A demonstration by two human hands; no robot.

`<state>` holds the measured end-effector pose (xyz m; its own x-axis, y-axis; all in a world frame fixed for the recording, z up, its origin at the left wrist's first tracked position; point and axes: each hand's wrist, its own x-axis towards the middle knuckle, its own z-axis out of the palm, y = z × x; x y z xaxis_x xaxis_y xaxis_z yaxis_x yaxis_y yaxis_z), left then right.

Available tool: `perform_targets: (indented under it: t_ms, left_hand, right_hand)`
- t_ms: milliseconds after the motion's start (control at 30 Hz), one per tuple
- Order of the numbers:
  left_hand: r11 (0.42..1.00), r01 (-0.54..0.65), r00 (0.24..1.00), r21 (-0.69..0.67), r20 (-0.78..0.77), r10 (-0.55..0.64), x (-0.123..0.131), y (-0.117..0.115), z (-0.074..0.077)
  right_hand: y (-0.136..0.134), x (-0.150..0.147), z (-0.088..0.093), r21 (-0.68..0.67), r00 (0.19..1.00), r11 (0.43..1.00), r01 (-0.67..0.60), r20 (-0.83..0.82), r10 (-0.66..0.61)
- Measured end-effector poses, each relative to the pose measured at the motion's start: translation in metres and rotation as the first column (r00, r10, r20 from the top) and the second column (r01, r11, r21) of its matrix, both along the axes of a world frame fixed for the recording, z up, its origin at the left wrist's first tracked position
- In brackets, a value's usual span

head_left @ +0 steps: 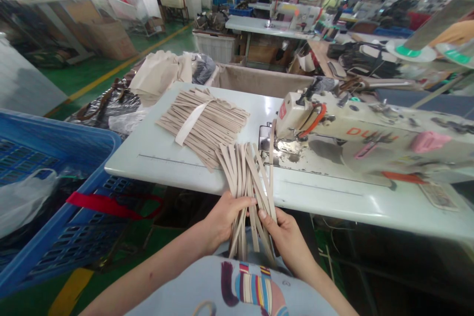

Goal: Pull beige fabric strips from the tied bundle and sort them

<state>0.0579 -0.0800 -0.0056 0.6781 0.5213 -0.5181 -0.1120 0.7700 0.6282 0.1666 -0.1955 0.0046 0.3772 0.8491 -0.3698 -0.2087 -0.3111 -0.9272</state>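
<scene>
Two bare hands hold one loose bunch of long, flat, beige strips [242, 168] in front of the table's near edge. The left hand [229, 215] is closed around the bunch, with its thumb across the front. The right hand [283, 229] pinches more strips between its thumb and fingers. The strips cross over each other, so I cannot count them. One long strip goes up from the right hand to the front of one big cream sewing machine [370, 128] with orange letters. One flat pile of the same beige strips [222, 123] lies on the table, left of the machine, with one wide white band [192, 123] across it. The shiny white table [128, 165] has round corners and thin ruler marks near its front edge. One big blue plastic basket [113, 140] stands to the left, with one red strap [107, 205] on it and a thin white plastic bag [27, 200] inside. The big room has a green floor [177, 34] with a yellow line [99, 79]. Farther back is a second sewing machine [301, 15], and a few people are there too, but they look blurry.
</scene>
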Motion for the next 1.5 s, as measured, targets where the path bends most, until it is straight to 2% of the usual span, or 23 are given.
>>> perform_targets:
  t_ms: [100,267,433,567,667,767,833,967,1067,1267,1367,1500]
  left_hand:
    - [0.999,-0.026,1.000,-0.019,0.000,0.026,0.000,0.001,-0.001]
    - [0.999,0.004,1.000,-0.044,-0.017,-0.004,0.000,0.001,-0.004]
    - [0.997,0.045,0.999,-0.069,0.025,-0.044,-0.002,0.000,-0.002]
    - [0.999,0.046,0.991,-0.006,0.123,-0.045,-0.001,-0.001,0.002]
    - [0.999,0.029,0.989,0.022,0.146,-0.032,0.000,-0.004,0.005]
    - [0.996,0.030,0.985,0.085,0.167,-0.044,0.000,-0.007,0.006]
    - [0.987,0.026,0.981,0.158,0.186,-0.056,-0.001,-0.007,0.005]
    - [0.939,-0.028,0.974,0.342,0.220,-0.051,-0.001,-0.001,0.003]
    - [0.886,-0.099,0.983,0.452,0.182,0.017,-0.003,0.008,0.003]
    - [0.834,-0.201,0.978,0.514,0.150,0.144,-0.009,0.024,0.007]
    - [0.804,-0.180,0.984,0.566,0.116,0.138,-0.011,0.021,0.012]
    - [0.747,-0.045,0.997,0.664,0.077,-0.008,-0.010,0.011,0.025]
  right_hand:
    - [0.002,0.001,0.002,0.004,0.999,1.000,-0.007,0.042,0.007]
    - [0.003,-0.001,0.003,0.061,0.999,0.998,-0.020,0.047,0.017]
    - [0.000,-0.001,-0.003,0.024,0.979,0.990,-0.142,0.152,0.137]
    - [0.002,0.000,-0.001,0.056,0.901,0.953,-0.299,0.344,0.263]
    - [0.004,0.001,0.003,0.051,0.857,0.927,-0.372,0.401,0.322]
    - [0.004,0.003,0.005,0.062,0.860,0.920,-0.386,0.384,0.335]
    - [0.002,0.005,0.003,0.070,0.875,0.935,-0.347,0.384,0.296]
    - [0.000,0.009,0.000,0.104,0.886,0.964,-0.244,0.427,0.178]
    - [0.000,0.009,0.000,0.100,0.883,0.959,-0.266,0.424,0.200]
    - [0.001,0.009,-0.009,0.052,0.895,0.971,-0.233,0.401,0.194]
    - [0.004,0.006,-0.006,0.095,0.885,0.960,-0.262,0.420,0.200]
    - [0.019,-0.002,0.014,0.231,0.880,0.906,-0.354,0.410,0.239]
